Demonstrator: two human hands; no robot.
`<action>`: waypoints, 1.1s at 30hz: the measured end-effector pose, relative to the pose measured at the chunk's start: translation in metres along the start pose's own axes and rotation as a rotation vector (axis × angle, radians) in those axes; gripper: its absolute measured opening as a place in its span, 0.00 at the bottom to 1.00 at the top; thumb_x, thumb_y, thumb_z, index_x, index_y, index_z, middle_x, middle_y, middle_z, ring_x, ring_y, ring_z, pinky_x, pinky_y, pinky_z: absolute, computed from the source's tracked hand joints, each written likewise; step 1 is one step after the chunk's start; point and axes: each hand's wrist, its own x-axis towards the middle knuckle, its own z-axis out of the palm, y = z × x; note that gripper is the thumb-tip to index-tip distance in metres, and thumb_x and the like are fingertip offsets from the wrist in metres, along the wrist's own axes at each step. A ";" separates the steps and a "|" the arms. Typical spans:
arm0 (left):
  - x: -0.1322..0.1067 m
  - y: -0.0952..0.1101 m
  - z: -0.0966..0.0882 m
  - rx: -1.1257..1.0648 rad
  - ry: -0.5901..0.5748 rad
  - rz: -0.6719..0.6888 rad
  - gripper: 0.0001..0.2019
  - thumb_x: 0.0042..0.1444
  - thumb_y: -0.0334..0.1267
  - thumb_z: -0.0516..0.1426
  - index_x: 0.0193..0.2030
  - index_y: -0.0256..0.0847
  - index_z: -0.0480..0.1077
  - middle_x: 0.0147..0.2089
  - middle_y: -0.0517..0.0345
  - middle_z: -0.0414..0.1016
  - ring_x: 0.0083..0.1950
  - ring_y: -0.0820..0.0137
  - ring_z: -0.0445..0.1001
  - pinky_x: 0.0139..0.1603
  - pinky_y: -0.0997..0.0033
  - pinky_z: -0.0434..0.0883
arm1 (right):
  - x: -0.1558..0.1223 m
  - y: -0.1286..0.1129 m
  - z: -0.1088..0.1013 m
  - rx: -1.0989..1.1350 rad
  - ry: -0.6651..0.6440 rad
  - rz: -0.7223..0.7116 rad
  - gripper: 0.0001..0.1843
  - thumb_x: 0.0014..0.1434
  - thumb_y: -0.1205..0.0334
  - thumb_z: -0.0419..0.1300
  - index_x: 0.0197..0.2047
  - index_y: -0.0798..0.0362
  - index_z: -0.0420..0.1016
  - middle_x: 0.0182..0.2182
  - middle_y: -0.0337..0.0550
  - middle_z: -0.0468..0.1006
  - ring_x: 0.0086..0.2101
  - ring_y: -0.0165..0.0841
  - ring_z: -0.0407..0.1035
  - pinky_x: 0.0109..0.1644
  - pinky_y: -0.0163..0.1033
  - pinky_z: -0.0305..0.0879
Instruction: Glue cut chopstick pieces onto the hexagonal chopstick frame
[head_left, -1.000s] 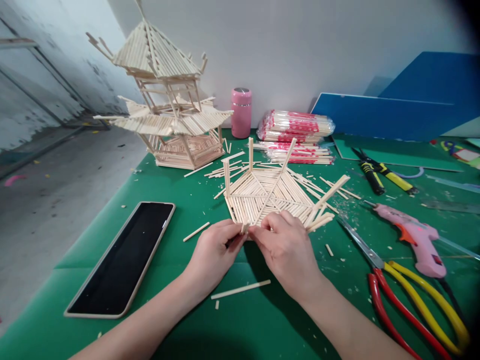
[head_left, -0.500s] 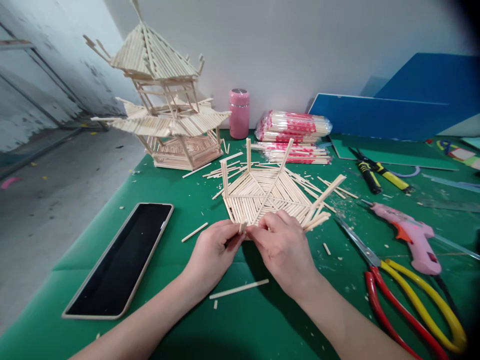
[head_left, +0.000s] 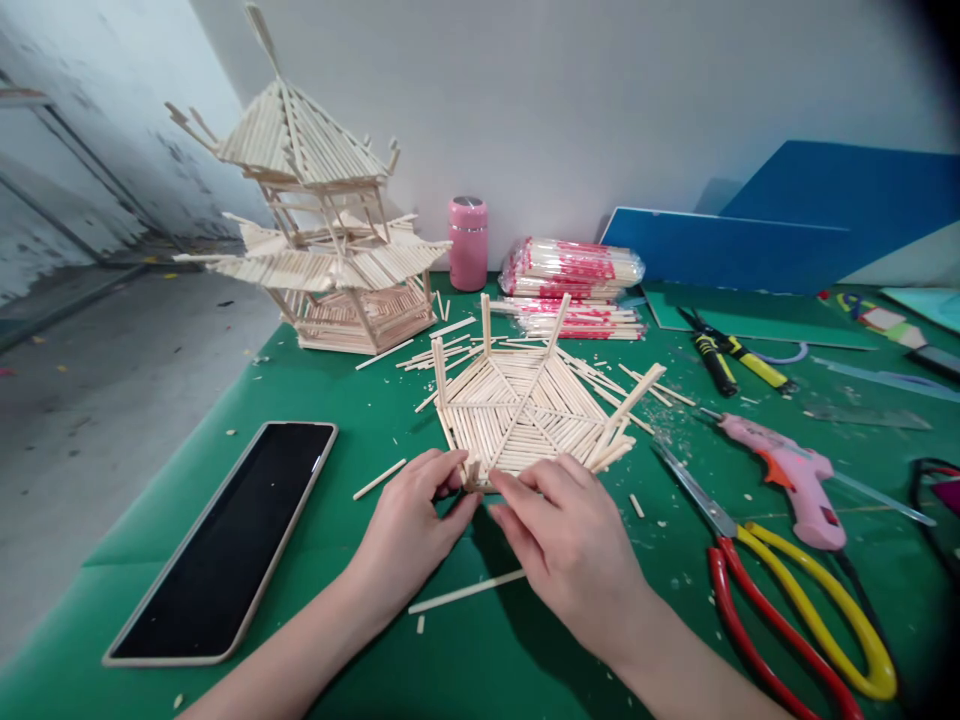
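**Two hands at the near edge of a stick panel**

The left hand (head_left: 409,520) is closed in a pinch, thumb and fingers nipping a short stick (head_left: 471,471) that stands at the near corner of the hexagonal stick panel (head_left: 525,405). The right hand (head_left: 570,540) lies just beside it, fingers curled with their tips on the panel's near edge. Its thumb is hidden, so I cannot tell whether it grips anything.

The panel lies flat on the green bench (head_left: 525,660), right in front of the person, with several sticks rising from its corners. A loose stick (head_left: 465,592) lies between the wrists.

To the left lies a dark-screened tablet (head_left: 225,540), blank. To the right are red-and-yellow shears (head_left: 795,600), a pink glue gun (head_left: 787,475) and yellow-and-black pliers (head_left: 731,352).

Further back, clear wrappers hold packs of chopsticks (head_left: 570,270). Their red print is too small to read. A pink flask (head_left: 467,243) stands beside them by the wall with its lid on, so its contents are hidden, and I see no label on it. A stick pagoda (head_left: 322,230) stands at the far left, and blue boards (head_left: 750,250) lean against the wall.
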 end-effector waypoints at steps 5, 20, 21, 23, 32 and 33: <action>-0.025 0.002 -0.009 0.101 0.099 -0.009 0.03 0.50 0.36 0.55 0.29 0.41 0.66 0.26 0.60 0.67 0.27 0.72 0.67 0.26 0.75 0.66 | -0.044 0.014 -0.026 0.202 0.151 0.023 0.08 0.53 0.72 0.55 0.38 0.54 0.68 0.27 0.42 0.71 0.29 0.30 0.63 0.32 0.36 0.61; 0.016 0.073 0.049 0.188 -0.087 0.332 0.10 0.54 0.26 0.50 0.43 0.30 0.67 0.40 0.45 0.70 0.42 0.61 0.67 0.42 0.58 0.69 | -0.046 0.046 -0.012 0.253 0.142 0.494 0.08 0.58 0.63 0.51 0.40 0.53 0.70 0.34 0.44 0.74 0.34 0.32 0.68 0.37 0.36 0.65; 0.019 0.073 0.050 0.202 -0.130 0.308 0.09 0.54 0.26 0.50 0.41 0.31 0.68 0.39 0.46 0.70 0.40 0.61 0.67 0.40 0.57 0.69 | -0.046 0.046 -0.010 0.263 0.143 0.496 0.08 0.58 0.64 0.51 0.40 0.53 0.70 0.34 0.44 0.74 0.34 0.32 0.68 0.38 0.37 0.65; 0.024 0.071 0.051 0.220 -0.199 0.273 0.08 0.55 0.27 0.50 0.39 0.33 0.69 0.36 0.49 0.71 0.38 0.61 0.67 0.38 0.57 0.69 | -0.046 0.046 -0.006 0.270 0.152 0.502 0.09 0.58 0.65 0.51 0.40 0.53 0.70 0.34 0.45 0.74 0.35 0.33 0.68 0.39 0.37 0.65; 0.030 0.059 0.059 0.135 -0.162 0.335 0.10 0.55 0.26 0.47 0.36 0.33 0.69 0.32 0.51 0.71 0.32 0.63 0.67 0.32 0.59 0.68 | -0.046 0.050 -0.003 0.201 0.167 0.454 0.10 0.57 0.69 0.53 0.42 0.54 0.70 0.34 0.44 0.74 0.34 0.30 0.69 0.38 0.34 0.66; 0.029 0.058 0.059 0.132 -0.159 0.343 0.09 0.55 0.26 0.48 0.36 0.33 0.69 0.32 0.51 0.71 0.32 0.63 0.67 0.32 0.59 0.68 | -0.047 0.051 -0.002 0.189 0.172 0.447 0.10 0.56 0.69 0.53 0.42 0.54 0.70 0.34 0.44 0.74 0.34 0.30 0.69 0.38 0.34 0.66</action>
